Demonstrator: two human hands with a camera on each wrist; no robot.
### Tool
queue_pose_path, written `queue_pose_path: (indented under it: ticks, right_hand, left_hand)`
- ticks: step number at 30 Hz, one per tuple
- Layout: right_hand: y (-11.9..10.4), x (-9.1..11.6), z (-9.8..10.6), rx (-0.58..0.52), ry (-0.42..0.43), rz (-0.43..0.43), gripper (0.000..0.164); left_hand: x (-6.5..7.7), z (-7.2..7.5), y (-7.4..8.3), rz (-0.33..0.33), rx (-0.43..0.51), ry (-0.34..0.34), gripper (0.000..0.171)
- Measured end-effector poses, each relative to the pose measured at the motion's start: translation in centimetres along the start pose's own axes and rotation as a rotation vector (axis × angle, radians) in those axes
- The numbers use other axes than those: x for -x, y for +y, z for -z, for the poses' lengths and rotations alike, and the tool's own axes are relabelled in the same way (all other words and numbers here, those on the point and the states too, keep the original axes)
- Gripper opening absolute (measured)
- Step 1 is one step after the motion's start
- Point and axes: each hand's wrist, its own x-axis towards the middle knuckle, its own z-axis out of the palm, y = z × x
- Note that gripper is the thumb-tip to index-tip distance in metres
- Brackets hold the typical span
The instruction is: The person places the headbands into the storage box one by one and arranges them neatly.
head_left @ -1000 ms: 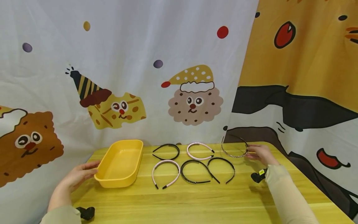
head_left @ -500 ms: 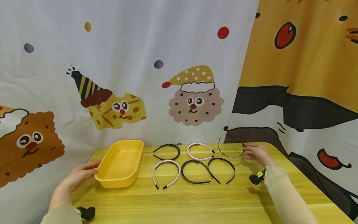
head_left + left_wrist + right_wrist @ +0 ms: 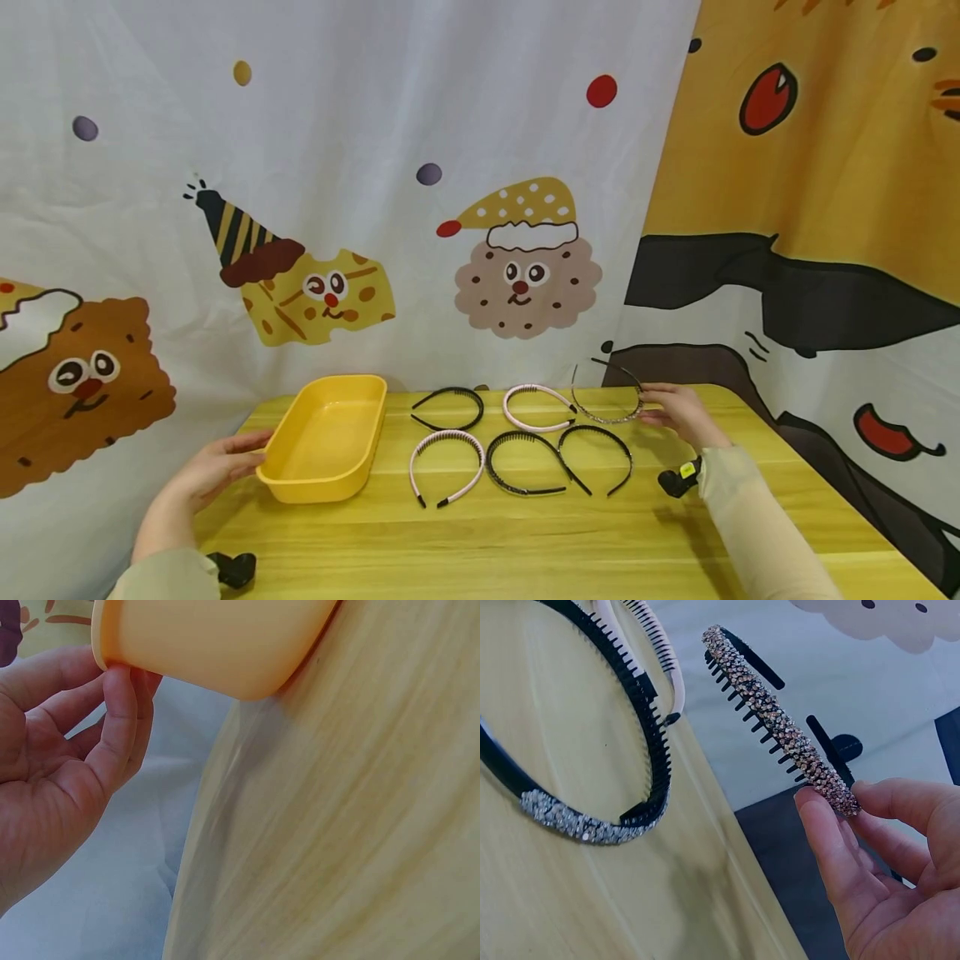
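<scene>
A right hand [image 3: 678,414] pinches a glittered headband [image 3: 778,725] by its arc, raised at the far right of the table [image 3: 420,550], its tips left free, probably to keep fingers off most of the comb teeth. The left hand [image 3: 206,475] appears to pinch the rim of a yellow tray [image 3: 315,490], likely steadying it. Between them lie five other headbands [image 3: 447,433], spread seemingly so each shows.
</scene>
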Motion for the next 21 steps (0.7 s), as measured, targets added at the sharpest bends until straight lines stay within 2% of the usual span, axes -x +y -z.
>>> queue_pose_path:
  ticks: [14,21]
  right_hand:
    - [-0.8,0.0,-0.4,0.001,-0.012,0.021,0.054]
    - [-1.5,0.0,-1.1,0.017,-0.04,0.063,0.051]
  left_hand:
    - [0.1,0.0,0.2,0.014,0.004,-0.006,0.066]
    - [-0.1,0.1,-0.2,0.005,0.009,-0.006,0.066]
